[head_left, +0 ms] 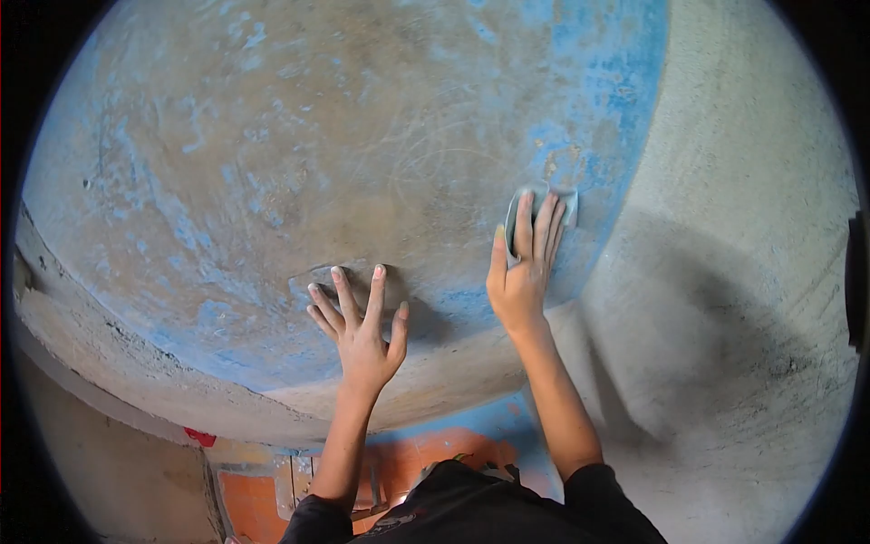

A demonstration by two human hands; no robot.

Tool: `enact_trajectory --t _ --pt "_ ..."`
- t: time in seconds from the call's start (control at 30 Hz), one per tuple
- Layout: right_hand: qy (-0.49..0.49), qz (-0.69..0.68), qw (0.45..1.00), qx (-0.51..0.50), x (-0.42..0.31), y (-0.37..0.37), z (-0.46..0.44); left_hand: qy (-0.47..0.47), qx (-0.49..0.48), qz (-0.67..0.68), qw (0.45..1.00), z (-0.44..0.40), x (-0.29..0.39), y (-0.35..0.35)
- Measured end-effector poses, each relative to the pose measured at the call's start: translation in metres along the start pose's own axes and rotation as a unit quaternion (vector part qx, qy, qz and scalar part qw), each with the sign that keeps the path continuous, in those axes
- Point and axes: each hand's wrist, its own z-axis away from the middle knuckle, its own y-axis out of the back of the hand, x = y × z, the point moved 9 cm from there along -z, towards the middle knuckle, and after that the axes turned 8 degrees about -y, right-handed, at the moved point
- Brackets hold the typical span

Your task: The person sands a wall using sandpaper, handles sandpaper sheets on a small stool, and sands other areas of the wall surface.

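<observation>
Worn blue paint mottles the scuffed, brownish wall, cropped at the top. The right hand clasps a thin, curled grey sheet against it, hiding the sheet's middle; the left hand spreads lower, contact unclear.

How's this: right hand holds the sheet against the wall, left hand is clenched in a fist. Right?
Not quite: the left hand is open and splayed, as the head view shows. The right hand does hold the sheet against the wall.
</observation>
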Motion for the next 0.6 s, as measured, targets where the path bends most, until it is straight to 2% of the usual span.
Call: enact_trajectory --t 0.2,0.3,0.4,0.47,0.57,0.6 --pt "-0.022 -0.006 0.991 -0.132 0.006 -0.060 0.135 -0.009 0.016 -0.046 0.999 0.013 -0.024 0.019" --pt "0.002 0.021 0.997 -0.070 0.005 -0.041 0.084 -0.004 0.012 -0.060 0.998 0.019 -0.046 0.033" --pt "-0.051 -0.017 0.999 -0.006 0.000 -0.027 0.046 -0.002 0.010 -0.064 0.998 0.029 -0.069 0.043" --pt "-0.084 -0.047 0.995 0.019 -0.011 -0.035 0.057 -0.002 0.006 -0.066 0.998 0.039 -0.086 0.050" --pt "-0.162 -0.103 0.981 -0.030 -0.036 -0.085 0.148 -0.005 0.009 -0.065 0.998 0.050 -0.114 0.061" --pt "-0.145 -0.086 0.984 -0.061 -0.051 -0.098 0.173 -0.007 0.017 -0.062 0.998 0.054 -0.127 0.066"
